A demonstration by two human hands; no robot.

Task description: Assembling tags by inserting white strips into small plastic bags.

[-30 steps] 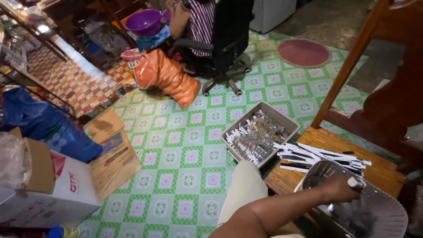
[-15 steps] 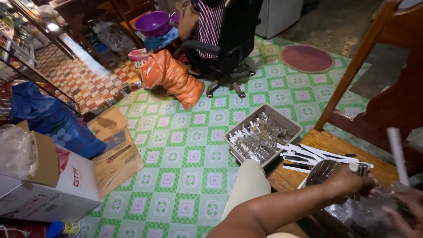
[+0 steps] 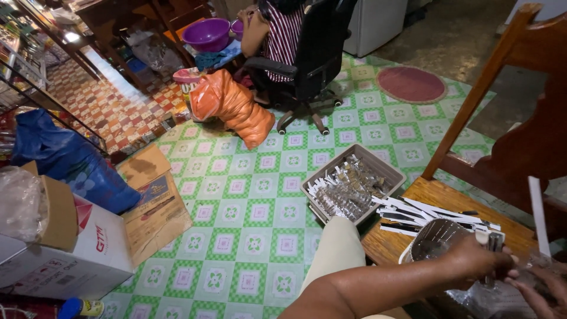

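Left hand (image 3: 481, 260) is closed on a small metal tool (image 3: 492, 251), apparently a stapler, whose long axis stands near upright, over the right end of the wooden bench (image 3: 425, 195). Right hand (image 3: 540, 286) meets it from the right, fingers curled on a clear plastic packet (image 3: 534, 266); the full grip is cut off by the frame edge. A white paper strip (image 3: 537, 215) rises near-vertically from that packet, just right of the tool. The two hands touch or nearly touch; the packet lies directly right of the tool, so the left hand is nearest the joint. A wire-mesh basket (image 3: 437, 236) sits just left of the left hand. Loose white strips (image 3: 425, 210) lie farther along the bench toward its floor-side edge. A grey tray of finished packets (image 3: 351, 183) rests on the floor, well apart.
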